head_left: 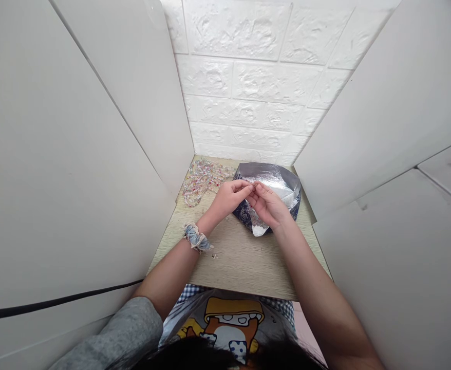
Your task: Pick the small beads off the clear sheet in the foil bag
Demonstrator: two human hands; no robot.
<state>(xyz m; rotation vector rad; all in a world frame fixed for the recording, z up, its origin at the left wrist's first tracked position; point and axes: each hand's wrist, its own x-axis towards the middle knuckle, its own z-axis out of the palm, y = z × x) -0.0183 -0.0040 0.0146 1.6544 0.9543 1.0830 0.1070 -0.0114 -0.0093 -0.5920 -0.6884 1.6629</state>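
Observation:
My left hand (pixel 232 196) and my right hand (pixel 268 204) meet fingertip to fingertip over a silver-lined pouch (pixel 278 177) with a dark blue patterned outside. Both hands are pinched closed, and whatever lies between the fingertips is too small to make out. Inside the pouch, partly covered by my right hand, are small pinkish beads (pixel 257 220). Left of my hands, a tangled heap of bead strings (pixel 204 177) in clear, pink and red spreads over the wooden tabletop (pixel 244 262). A blue and cream scrunchie (pixel 197 238) circles my left wrist.
White panels (pixel 113 128) rise close on the left and right of the tabletop. A white brick-patterned wall (pixel 248 108) stands behind it. One tiny object (pixel 214 256) lies near my left wrist. A black cable (pixel 59 300) runs along the left panel.

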